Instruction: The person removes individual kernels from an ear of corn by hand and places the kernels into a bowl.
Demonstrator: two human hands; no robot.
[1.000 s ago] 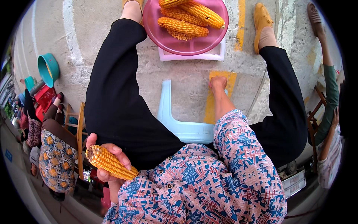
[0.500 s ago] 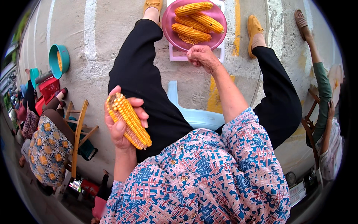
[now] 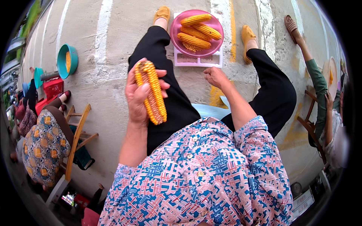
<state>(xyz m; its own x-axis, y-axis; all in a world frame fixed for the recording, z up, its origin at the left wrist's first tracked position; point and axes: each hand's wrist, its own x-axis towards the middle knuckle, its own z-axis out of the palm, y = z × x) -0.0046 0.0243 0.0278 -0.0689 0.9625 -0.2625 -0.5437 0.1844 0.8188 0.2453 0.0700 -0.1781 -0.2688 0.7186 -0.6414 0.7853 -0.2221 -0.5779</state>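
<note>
My left hand (image 3: 138, 98) grips a partly shelled yellow corn cob (image 3: 152, 92), held upright over my left thigh; bare strips show where kernels are gone. My right hand (image 3: 215, 76) hovers between my knees with its fingers loosely curled and nothing visible in it. Ahead, between my feet, a pink round bowl (image 3: 177, 28) holds several whole corn cobs (image 3: 194, 32) and some loose kernels. The bowl rests on a white plastic stool (image 3: 198, 60). I sit on a pale blue stool (image 3: 209, 111), wearing black trousers and a patterned shirt.
A teal basin (image 3: 62, 60) with corn sits on the concrete at left, near a red crate (image 3: 51, 88). A person in a patterned dress sits on a wooden chair (image 3: 77, 139) at lower left. Another person sits at right holding a pale bowl (image 3: 332, 77).
My left hand has lifted the cob from beside my left hip up over my thigh. My right hand has drawn back from the pink bowl toward my knees.
</note>
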